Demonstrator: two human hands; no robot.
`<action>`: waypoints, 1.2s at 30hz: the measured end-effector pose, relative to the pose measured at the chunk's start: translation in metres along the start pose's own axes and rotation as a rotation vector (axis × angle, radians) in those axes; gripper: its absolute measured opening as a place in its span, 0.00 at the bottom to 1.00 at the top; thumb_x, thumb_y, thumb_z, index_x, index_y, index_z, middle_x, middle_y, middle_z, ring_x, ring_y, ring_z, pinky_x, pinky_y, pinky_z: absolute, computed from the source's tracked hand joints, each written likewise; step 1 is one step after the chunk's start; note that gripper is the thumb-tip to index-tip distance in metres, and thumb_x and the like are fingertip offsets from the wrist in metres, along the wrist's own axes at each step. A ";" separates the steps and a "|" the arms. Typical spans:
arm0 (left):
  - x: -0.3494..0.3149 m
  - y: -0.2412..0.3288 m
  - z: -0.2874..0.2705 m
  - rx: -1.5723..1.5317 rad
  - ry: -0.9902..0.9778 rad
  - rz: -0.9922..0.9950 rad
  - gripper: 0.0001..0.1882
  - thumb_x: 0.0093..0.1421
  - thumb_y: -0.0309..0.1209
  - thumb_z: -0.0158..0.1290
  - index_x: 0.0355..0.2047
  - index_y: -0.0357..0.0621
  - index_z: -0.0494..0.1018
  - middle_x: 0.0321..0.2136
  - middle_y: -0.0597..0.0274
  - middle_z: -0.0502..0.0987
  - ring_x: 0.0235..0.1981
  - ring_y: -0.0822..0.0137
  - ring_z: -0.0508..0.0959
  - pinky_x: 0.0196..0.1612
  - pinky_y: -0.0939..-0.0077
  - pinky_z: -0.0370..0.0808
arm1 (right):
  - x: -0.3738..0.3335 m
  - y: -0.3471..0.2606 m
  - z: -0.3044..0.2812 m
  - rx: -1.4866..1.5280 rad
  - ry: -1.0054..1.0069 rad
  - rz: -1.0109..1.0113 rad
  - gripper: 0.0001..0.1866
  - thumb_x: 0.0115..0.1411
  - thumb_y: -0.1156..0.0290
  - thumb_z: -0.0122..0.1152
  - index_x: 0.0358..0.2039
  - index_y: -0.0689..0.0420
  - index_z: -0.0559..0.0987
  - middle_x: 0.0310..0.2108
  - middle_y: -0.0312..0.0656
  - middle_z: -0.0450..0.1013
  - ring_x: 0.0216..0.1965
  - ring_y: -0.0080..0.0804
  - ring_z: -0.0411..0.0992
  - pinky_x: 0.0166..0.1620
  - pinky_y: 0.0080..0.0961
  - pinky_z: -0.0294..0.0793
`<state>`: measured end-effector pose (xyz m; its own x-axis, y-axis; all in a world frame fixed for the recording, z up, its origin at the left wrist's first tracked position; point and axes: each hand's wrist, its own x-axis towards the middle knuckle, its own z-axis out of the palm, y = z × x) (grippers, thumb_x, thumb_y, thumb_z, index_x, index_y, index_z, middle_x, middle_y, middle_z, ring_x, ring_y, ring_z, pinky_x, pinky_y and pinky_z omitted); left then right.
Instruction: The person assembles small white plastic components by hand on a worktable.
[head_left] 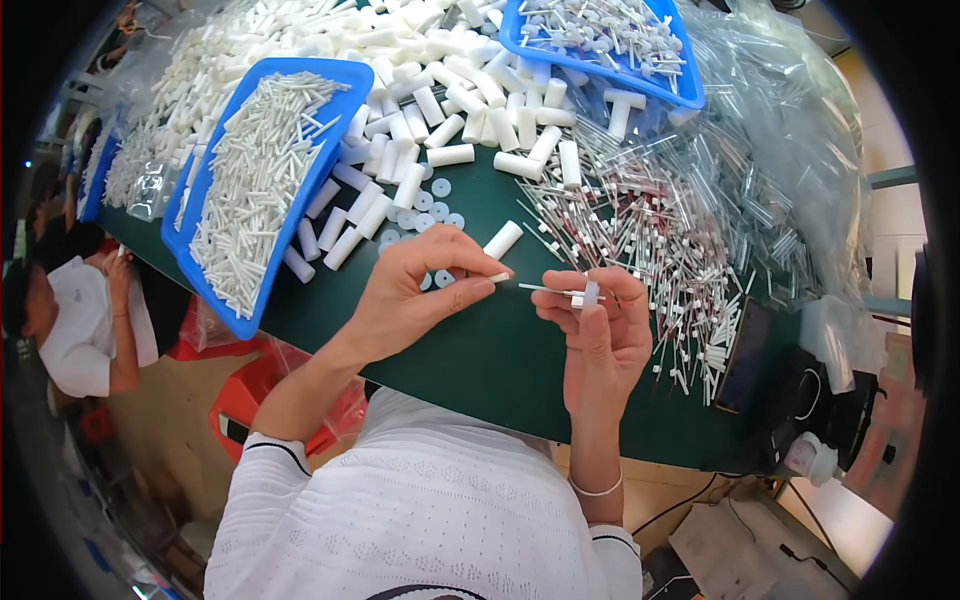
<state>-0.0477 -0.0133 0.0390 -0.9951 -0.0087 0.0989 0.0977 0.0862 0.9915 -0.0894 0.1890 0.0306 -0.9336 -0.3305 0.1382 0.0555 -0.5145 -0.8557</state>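
Note:
My left hand (pixel 428 285) pinches a short thin white tube (pixel 499 277) between thumb and fingertips, its end pointing right. Across a small gap, my right hand (pixel 605 325) grips a thin metal rod (pixel 540 288) that carries a pale round disc (pixel 591 292) and a small white piece. The rod's bare tip points left toward the tube. Just beyond my left fingertips lies a thick white cylinder (pixel 503 240). Several translucent washers (pixel 441 187) with centre holes are scattered on the green tabletop (pixel 480 365), some partly hidden behind my left hand.
A blue tray (pixel 350 88) of thin white tubes stands at left. Thick white cylinders (pixel 450 155) heap at the back, beside another blue tray (pixel 690 85) of disc-and-rod pieces. Metal rods (pixel 640 240) pile at right near clear plastic bags (pixel 790 110) and a phone (pixel 744 355). Another person (pixel 85 320) sits left.

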 end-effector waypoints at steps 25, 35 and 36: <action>-0.003 -0.002 0.021 0.587 -0.071 0.319 0.08 0.50 0.24 0.63 0.32 0.48 0.82 0.24 0.68 0.79 0.26 0.69 0.75 0.37 0.74 0.65 | -0.020 0.013 -0.015 -0.401 -0.024 0.168 0.09 0.60 0.70 0.66 0.32 0.61 0.76 0.23 0.30 0.69 0.22 0.11 0.63 0.25 0.11 0.61; 0.051 0.029 0.005 0.174 -0.299 -0.163 0.06 0.61 0.26 0.55 0.33 0.35 0.76 0.27 0.62 0.82 0.30 0.76 0.80 0.37 0.81 0.74 | 0.008 -0.004 -0.039 -1.002 -0.228 -0.172 0.12 0.55 0.73 0.65 0.41 0.58 0.79 0.35 0.44 0.74 0.36 0.40 0.72 0.36 0.30 0.73; 0.077 0.029 0.010 0.318 -0.186 0.033 0.07 0.62 0.27 0.55 0.33 0.34 0.76 0.27 0.61 0.82 0.32 0.75 0.81 0.38 0.81 0.75 | 0.013 -0.003 -0.041 -1.176 -0.214 -0.202 0.12 0.54 0.74 0.65 0.40 0.58 0.78 0.34 0.44 0.72 0.35 0.39 0.71 0.35 0.32 0.73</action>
<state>-0.1212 -0.0019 0.0747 -0.9805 0.1776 0.0846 0.1488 0.3888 0.9092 -0.1159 0.2186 0.0148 -0.8047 -0.5086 0.3063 -0.5438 0.4243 -0.7241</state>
